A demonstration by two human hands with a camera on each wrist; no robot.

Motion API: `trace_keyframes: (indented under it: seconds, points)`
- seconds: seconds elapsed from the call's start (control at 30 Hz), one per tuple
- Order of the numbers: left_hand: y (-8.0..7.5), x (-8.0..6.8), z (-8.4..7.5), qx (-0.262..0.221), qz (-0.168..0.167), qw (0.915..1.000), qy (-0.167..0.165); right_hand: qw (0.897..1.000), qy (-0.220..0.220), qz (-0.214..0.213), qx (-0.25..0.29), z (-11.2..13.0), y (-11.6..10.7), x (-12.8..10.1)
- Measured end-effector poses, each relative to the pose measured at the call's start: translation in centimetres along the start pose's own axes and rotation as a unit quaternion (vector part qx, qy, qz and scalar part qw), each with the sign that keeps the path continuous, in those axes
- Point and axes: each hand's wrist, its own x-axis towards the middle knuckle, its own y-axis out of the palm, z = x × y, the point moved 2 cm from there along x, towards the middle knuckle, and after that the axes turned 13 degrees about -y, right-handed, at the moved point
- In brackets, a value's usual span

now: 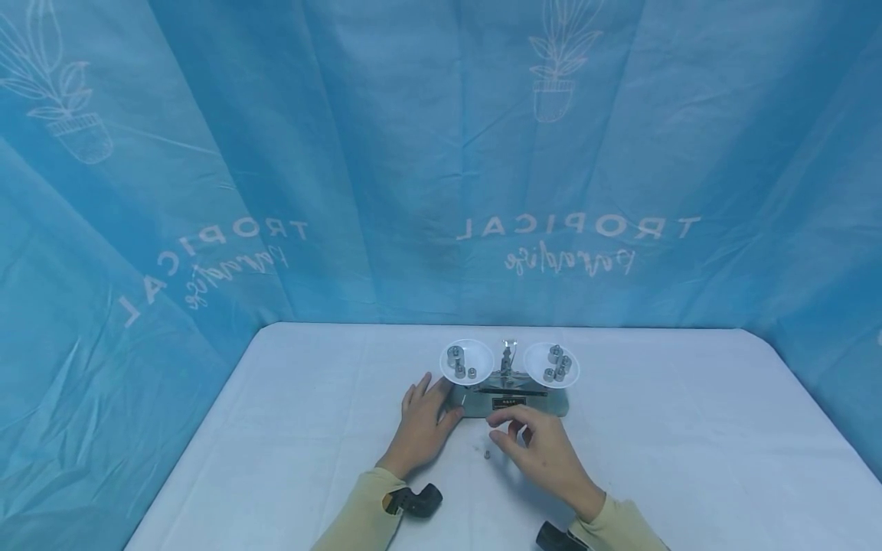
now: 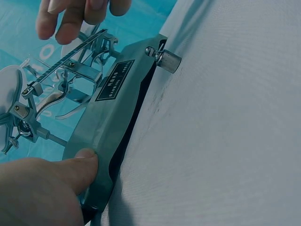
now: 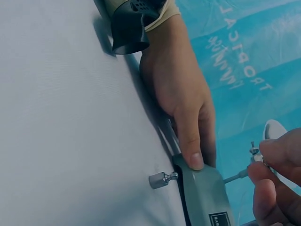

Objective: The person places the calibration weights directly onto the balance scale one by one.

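Observation:
A balance scale (image 1: 556,402) with a grey-green base stands on the table. My left hand (image 1: 422,428) rests at the base's left end, its thumb (image 2: 83,165) pressing on the top and its other fingers extended along the far side. My right hand (image 1: 544,451) hovers in front of the base with loosely bent fingers. A gap shows between its thumb and forefinger, and I see nothing held there. A small metal weight (image 1: 487,454) stands on the table before the base, below the right fingertips. The left pan (image 1: 484,357) bears three weights, the right pan (image 1: 536,363) several.
White cloth (image 1: 689,428) covers the table. Blue printed curtains (image 1: 413,168) hang behind it and along both sides. A black wrist camera (image 1: 422,501) sits on the left sleeve, another black wrist camera (image 1: 556,537) on the right.

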Motion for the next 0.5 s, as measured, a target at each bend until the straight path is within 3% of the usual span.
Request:
trace_keyframes:
  seconds: [0.33, 0.5]
  points:
    - [-0.1, 0.0, -0.1, -0.002, -0.003, 1.0000, 0.003, 1.000, 0.002, 0.021, 0.023, -1.1, 0.6, -0.4]
    - [-0.1, 0.0, -0.1, 0.001, -0.002, 1.0000, 0.001, 0.999, 0.024, 0.038, 0.025, -1.5, 1.1, -0.6]
